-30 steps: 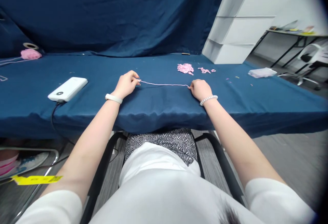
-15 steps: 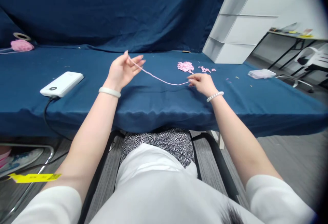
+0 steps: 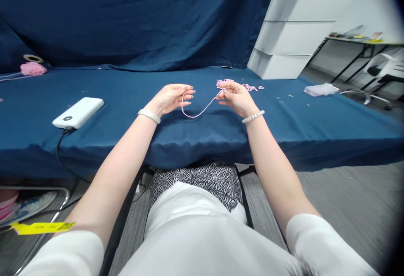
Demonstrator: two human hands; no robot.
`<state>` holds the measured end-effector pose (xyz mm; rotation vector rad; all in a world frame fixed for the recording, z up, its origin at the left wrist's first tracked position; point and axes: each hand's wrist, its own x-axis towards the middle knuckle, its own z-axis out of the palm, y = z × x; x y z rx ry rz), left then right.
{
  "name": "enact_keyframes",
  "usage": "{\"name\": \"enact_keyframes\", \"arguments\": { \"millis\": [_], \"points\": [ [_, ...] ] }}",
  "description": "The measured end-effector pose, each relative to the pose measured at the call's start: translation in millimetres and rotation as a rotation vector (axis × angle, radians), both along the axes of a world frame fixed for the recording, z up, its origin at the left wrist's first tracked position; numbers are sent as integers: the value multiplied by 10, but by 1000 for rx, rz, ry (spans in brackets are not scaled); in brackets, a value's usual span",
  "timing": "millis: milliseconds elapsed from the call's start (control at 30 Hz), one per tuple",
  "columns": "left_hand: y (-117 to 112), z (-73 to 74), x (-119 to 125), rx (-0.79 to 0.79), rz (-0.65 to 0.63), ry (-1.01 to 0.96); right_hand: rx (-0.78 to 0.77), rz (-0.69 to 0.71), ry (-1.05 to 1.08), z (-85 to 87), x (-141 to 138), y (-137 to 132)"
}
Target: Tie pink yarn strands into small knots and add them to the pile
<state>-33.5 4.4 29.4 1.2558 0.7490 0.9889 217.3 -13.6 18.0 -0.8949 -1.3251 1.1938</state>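
Note:
A thin pink cord hangs in a sagging U between my two hands above the blue-covered table. My left hand is palm-up, with the cord's one end at its fingertips. My right hand pinches the other end between thumb and fingers. Just behind that hand lies a heap of small pink pieces, partly hidden by its fingers. A few more pink bits lie to its right.
A white power bank with a black cable lies left of my hands. A pink yarn ball sits at the far left, a clear bag at the right. A white drawer unit stands behind the table.
My hands have come closer together, and my left hand has dropped from its raised position. The cord has gone from a nearly straight span to a slack U.

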Motion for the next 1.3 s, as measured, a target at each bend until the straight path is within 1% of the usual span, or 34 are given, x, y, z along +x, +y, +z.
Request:
{"name": "enact_keyframes", "arguments": {
  "millis": [100,200,300,367,433,600,733,800,900,1000,1067,1167,1233,1300],
  "points": [
    [89,23,116,28,11,53,-38,69,34,39,30,118],
    [163,13,169,33,30,10,-68,116,73,36,44,161],
    [155,-36,137,-31,-38,-78,-91,148,76,-11,63,124],
    [115,-58,90,-67,-88,-74,-98,162,69,-44,83,85],
    [67,-53,43,-78,-112,-57,-103,155,63,-69,102,56],
    [-20,25,-31,-85,-100,-44,-126,85,53,-127,119,86],
    [-43,58,-52,-135,-143,39,-147,46,29,-195,108,155],
    [-47,60,-55,-163,-154,83,-155,56,21,-217,98,160],
    [-40,62,-61,-198,-149,115,-154,138,52,-202,83,117],
    [-20,81,-74,-210,-154,118,-126,256,107,-139,82,57],
    [-27,111,-88,-200,-164,120,-107,291,127,-93,93,25],
    [-157,164,-127,-154,-151,101,-91,271,99,-64,111,-53],
    [-352,164,-167,-92,-97,29,-67,212,74,-92,110,-169],
    [-604,105,-212,-24,-18,-74,-26,135,94,-157,98,-347]
  ]
}}
